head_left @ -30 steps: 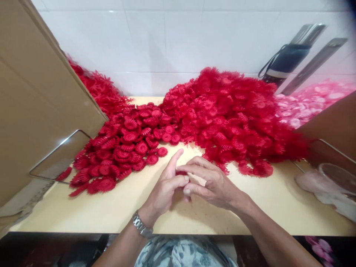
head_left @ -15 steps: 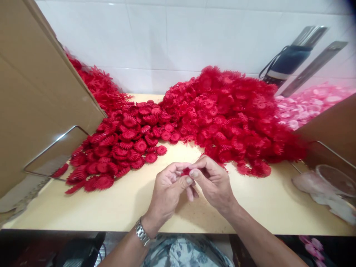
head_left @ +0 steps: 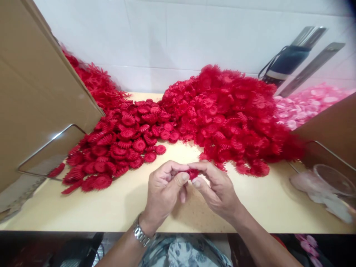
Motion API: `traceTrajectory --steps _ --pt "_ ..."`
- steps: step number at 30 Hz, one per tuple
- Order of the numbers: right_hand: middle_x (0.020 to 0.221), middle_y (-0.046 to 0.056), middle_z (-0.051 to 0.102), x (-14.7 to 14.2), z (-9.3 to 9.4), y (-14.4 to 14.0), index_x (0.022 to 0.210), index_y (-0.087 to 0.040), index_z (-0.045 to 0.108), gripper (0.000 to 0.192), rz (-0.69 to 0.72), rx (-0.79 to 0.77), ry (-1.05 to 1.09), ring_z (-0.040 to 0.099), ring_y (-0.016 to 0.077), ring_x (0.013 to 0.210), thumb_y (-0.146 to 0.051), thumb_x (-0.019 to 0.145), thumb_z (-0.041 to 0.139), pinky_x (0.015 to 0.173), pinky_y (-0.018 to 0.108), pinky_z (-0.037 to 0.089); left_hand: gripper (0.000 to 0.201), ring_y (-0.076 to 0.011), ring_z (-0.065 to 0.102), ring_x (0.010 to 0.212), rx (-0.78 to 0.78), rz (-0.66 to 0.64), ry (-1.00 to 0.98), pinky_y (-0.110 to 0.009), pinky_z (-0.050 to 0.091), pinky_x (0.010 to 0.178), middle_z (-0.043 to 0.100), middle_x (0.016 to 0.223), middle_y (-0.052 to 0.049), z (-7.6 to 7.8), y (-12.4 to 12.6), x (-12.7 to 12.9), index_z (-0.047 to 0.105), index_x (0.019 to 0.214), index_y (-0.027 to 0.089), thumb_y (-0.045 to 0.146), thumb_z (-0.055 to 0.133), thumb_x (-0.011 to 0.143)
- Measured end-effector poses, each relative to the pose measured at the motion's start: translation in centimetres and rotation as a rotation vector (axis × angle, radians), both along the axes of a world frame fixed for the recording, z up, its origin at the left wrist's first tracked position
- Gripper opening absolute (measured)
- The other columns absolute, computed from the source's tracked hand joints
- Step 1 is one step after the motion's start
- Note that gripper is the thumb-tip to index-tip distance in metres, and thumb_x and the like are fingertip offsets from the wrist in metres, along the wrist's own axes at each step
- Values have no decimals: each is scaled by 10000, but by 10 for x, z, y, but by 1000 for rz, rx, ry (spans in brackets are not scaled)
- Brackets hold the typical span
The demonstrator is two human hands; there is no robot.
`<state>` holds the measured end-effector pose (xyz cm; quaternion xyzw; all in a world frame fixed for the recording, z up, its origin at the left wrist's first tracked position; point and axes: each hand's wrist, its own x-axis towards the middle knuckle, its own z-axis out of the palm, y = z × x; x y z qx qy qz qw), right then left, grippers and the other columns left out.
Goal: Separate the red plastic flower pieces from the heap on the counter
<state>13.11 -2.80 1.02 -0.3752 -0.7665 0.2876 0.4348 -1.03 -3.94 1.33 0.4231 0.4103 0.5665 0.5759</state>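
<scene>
Between the fingertips of both hands is a small red artificial flower piece [head_left: 192, 173], partly covered by the fingers. My left hand [head_left: 167, 191], with a metal watch [head_left: 140, 231] at the wrist, pinches its left side between thumb and forefinger. Opposite it, my right hand [head_left: 215, 189] grips the other side the same way. Both hands are just above the front part of the table [head_left: 125, 211]. Left of them lies a heap of round red flower pieces with curled edges [head_left: 122, 144]. A taller heap of fringed red pieces [head_left: 222, 111] rises behind and to the right.
Cardboard panels [head_left: 41, 85] flank the workspace. Spiky red pieces [head_left: 97, 85] are piled at back left, pink pieces [head_left: 306, 107] at back right. A dark flask [head_left: 289, 61] and a metal strip [head_left: 314, 68] stand by the tiled wall. A clear tub [head_left: 333, 180] sits at right with whitish plastic.
The right fingers have spread slightly around the flower piece, and more of its red shows between the fingertips. My left hand has shifted a little to the left.
</scene>
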Motion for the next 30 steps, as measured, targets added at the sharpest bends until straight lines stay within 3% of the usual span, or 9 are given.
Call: traceTrajectory --steps 3,7,11,14,22,25,28,30 --pt "842 57 628 2 3 1 1022 -179 510 175 -18 129 -117 610 147 715 -253 873 458 611 249 486 88 -50 428 309 23 40 25 -166 322 328 525 468 54 0 0 1 597 735 162 237 642 730" --pt "753 38 620 0 5 1 947 -183 517 120 -63 154 -157 593 132 630 -240 876 439 554 231 467 97 -65 435 317 11 -36 74 -169 339 347 480 402 62 3 2 -1 594 751 158 246 634 738" --pt "638 4 581 -3 7 0 830 -189 527 93 -122 177 -108 546 108 534 -206 865 443 494 211 423 178 -71 494 368 -3 -116 33 -180 389 389 577 555 33 3 2 -4 569 897 179 258 627 748" --pt "612 -12 573 -5 5 -1 808 -195 531 111 -132 94 -42 535 100 523 -195 866 436 484 204 410 255 -78 538 420 -18 -146 3 -191 423 431 620 670 6 2 -1 -6 559 958 178 256 648 731" --pt "650 -11 577 -12 -5 -4 831 -186 534 187 8 -270 179 543 101 589 -310 898 412 541 216 430 171 -65 457 301 -20 27 68 -182 336 337 565 492 26 -3 -3 -6 570 671 155 297 623 750" --pt "713 5 592 -9 -5 -3 881 -175 528 197 90 -389 188 554 109 635 -360 877 458 570 229 446 163 -48 429 324 8 52 144 -162 307 339 525 464 40 -3 -3 -7 583 656 156 280 620 756" --pt "670 -8 570 -4 -3 -2 841 -179 525 165 76 -355 174 544 109 617 -337 866 487 561 232 439 112 -48 444 354 3 -37 101 -161 323 357 538 508 35 -2 -3 -7 605 722 154 259 634 745" --pt "658 -16 567 -4 -4 0 845 -190 516 107 25 -261 182 546 110 593 -292 866 492 561 243 441 139 -69 518 438 -29 -79 -37 -178 407 439 590 612 18 -1 -2 -5 607 830 167 249 654 728"
